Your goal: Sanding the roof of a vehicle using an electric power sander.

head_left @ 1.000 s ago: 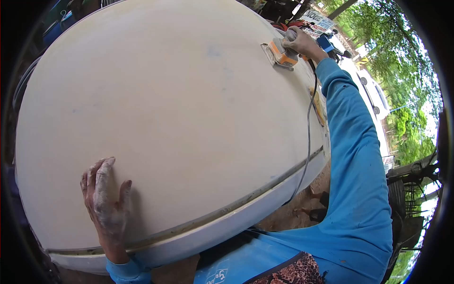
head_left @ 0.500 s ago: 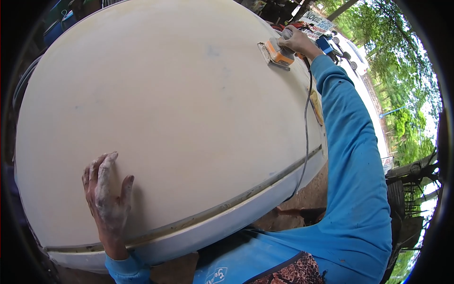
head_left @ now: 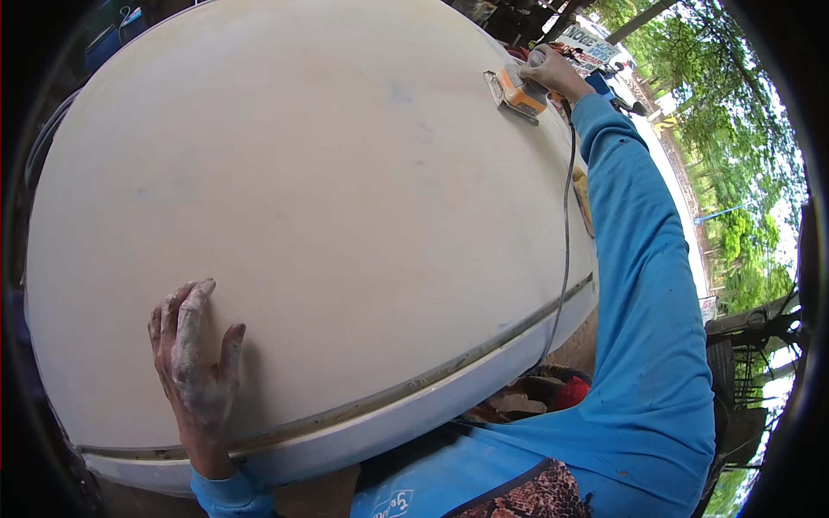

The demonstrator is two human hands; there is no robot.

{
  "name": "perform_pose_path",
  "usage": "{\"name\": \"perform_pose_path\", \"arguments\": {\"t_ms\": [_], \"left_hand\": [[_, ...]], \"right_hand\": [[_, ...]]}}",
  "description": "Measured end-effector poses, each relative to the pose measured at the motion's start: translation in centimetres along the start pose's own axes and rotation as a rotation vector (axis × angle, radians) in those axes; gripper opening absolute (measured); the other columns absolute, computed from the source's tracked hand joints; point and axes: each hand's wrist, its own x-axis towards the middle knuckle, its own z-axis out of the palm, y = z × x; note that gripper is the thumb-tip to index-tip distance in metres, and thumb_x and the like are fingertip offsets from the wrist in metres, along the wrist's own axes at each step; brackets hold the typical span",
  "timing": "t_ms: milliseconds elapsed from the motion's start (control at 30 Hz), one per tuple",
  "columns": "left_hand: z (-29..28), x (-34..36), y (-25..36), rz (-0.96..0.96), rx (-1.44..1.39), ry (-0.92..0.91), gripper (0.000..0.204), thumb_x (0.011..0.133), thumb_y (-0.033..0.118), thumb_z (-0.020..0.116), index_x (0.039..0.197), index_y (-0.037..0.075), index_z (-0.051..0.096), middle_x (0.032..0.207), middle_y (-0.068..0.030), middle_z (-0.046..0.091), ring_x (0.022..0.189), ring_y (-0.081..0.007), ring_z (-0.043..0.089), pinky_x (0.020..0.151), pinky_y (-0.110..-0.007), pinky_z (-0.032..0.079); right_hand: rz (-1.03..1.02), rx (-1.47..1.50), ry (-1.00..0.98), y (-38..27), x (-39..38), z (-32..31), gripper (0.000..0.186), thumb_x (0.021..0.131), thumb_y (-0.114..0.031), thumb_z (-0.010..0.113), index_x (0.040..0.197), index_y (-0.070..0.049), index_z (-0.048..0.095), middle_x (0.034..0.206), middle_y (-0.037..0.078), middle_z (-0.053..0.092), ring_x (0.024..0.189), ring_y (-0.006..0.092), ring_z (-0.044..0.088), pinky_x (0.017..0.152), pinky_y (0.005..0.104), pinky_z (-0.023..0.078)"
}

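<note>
A broad, pale cream car roof [head_left: 302,198], dusty and faintly blotched, spreads out before me. My right hand [head_left: 560,73] reaches to its far right edge, fingers wrapped round the top of an orange and grey electric sander [head_left: 522,92]. The sander's flat pad rests on the curved surface, slightly tilted with it. Coated in white dust, my left hand [head_left: 194,363] lies at the near left of the roof with its fingers stretched out and nothing in them.
From the sander a dark cord [head_left: 566,224] hangs over the right side, across a long groove [head_left: 371,407] along the near edge. A yellow cloth-like piece [head_left: 582,194] sits at the right edge. Beyond are a lettered sign [head_left: 589,47] and trees [head_left: 734,112].
The view has shifted a little, so the sander and my right hand appear slightly farther right. Something red now shows below my right arm. My left hand stays in place.
</note>
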Motion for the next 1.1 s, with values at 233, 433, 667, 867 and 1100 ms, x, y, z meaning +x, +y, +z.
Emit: {"name": "perform_pose_path", "arguments": {"t_ms": [233,433,667,867,1100], "left_hand": [[0.0,-0.2,-0.2,0.026,0.012,0.023,0.047,0.082,0.014,0.078,0.125,0.001,0.064,0.121,-0.0185,0.065,0.115,-0.0381,0.059,0.101,-0.048,0.046],[-0.1,-0.3,0.1,0.015,-0.009,0.043,0.048,0.08,0.011,0.079,0.126,0.003,0.064,0.122,-0.0172,0.065,0.115,-0.0374,0.058,0.101,-0.048,0.047],[-0.7,-0.3,0.4,-0.017,-0.012,0.046,0.052,0.077,0.007,0.081,0.126,0.004,0.065,0.123,-0.0169,0.065,0.116,-0.0365,0.059,0.101,-0.047,0.047],[-0.6,-0.4,0.2,-0.002,-0.026,0.052,0.053,0.076,0.007,0.082,0.127,0.005,0.065,0.124,-0.0164,0.065,0.117,-0.0357,0.059,0.101,-0.047,0.046],[-0.8,-0.4,-0.1,0.003,-0.027,-0.003,0.053,0.079,0.006,0.079,0.13,0.004,0.063,0.127,-0.0187,0.064,0.121,-0.0386,0.058,0.104,-0.049,0.047]], "right_hand": [[0.027,0.039,-0.037,1.8,-1.9,-0.4,0.087,0.074,-0.044,0.083,0.145,-0.007,0.051,0.128,0.021,0.067,0.112,0.0317,0.068,0.099,0.0379,0.053],[0.044,0.055,-0.06,1.9,-6.0,-2.2,0.075,0.074,-0.042,0.081,0.136,-0.006,0.057,0.121,0.021,0.069,0.107,0.0317,0.07,0.094,0.0402,0.056],[0.066,0.068,-0.056,1.9,-8.3,-3.1,0.078,0.075,-0.043,0.081,0.137,-0.004,0.055,0.124,0.023,0.065,0.106,0.0324,0.068,0.091,0.0407,0.056],[0.173,0.043,-0.159,2.3,-7.6,-3.6,0.084,0.075,-0.044,0.081,0.142,-0.002,0.052,0.135,0.023,0.062,0.121,0.035,0.063,0.105,0.0403,0.048],[0.167,0.144,-0.151,0.2,-3.3,-2.3,0.088,0.073,-0.043,0.085,0.144,-0.003,0.052,0.129,0.022,0.066,0.117,0.0331,0.066,0.101,0.0399,0.051]]}}
